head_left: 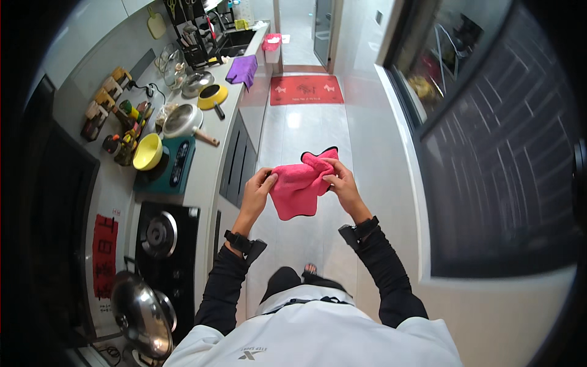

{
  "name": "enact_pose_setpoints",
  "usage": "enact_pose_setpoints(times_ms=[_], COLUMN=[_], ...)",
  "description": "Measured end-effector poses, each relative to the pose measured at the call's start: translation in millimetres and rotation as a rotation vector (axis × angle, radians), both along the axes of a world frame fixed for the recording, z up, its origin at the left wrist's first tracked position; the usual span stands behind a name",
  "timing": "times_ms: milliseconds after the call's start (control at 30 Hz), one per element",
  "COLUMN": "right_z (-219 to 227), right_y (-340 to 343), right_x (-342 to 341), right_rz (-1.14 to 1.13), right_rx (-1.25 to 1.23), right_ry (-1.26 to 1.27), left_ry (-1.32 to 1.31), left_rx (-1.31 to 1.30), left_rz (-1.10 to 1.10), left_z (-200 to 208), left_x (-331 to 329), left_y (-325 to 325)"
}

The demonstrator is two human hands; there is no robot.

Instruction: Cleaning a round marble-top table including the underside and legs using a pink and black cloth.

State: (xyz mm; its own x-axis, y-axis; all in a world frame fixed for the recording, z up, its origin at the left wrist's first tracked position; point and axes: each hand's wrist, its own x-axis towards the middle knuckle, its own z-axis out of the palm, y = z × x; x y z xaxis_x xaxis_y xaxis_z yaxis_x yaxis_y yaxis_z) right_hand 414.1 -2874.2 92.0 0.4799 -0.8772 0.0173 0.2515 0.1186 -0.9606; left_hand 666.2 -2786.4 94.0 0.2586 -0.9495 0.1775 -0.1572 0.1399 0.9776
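Between my two hands hangs a pink cloth (295, 191) with a dark edging, held up in front of me over the floor. My left hand (258, 188) pinches its left upper corner between thumb and fingers. On the other side, my right hand (343, 183) is closed on the bunched right part, where a fold stands up above the fingers. The lower part of the cloth drops loosely. Black bands with small dark devices sit on both wrists.
Along the left runs a counter (214, 153) with a yellow bowl (148, 151), a teal cooker (177, 168), a lidded pan (182, 120), a yellow pan (212, 95) and a purple cloth (243, 70). A black gas hob (183, 244) lies nearer. Ahead is a red mat (307, 90).
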Motion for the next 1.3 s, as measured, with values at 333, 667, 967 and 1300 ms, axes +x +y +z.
enact_pose_setpoints(times_ms=[333, 667, 967, 1300], right_z=[-21, 10, -27, -3], right_y=[-360, -727, -1096, -1470], right_x=[123, 205, 321, 412], right_rz=[-0.036, -0.181, -0.081, -0.039], right_rx=[-0.017, -0.386, -0.377, -0.329], right_ry=[0.081, 0.35, 0.297, 0.372], left_ry=[0.18, 0.149, -0.015, -0.016], left_rx=[-0.025, -0.012, 0.13, 0.228], left_rz=[-0.014, -0.148, -0.032, 0.045], left_z=[-36, -15, -57, -25], left_x=[106, 200, 314, 396], left_y=[-366, -754, -1075, -1433])
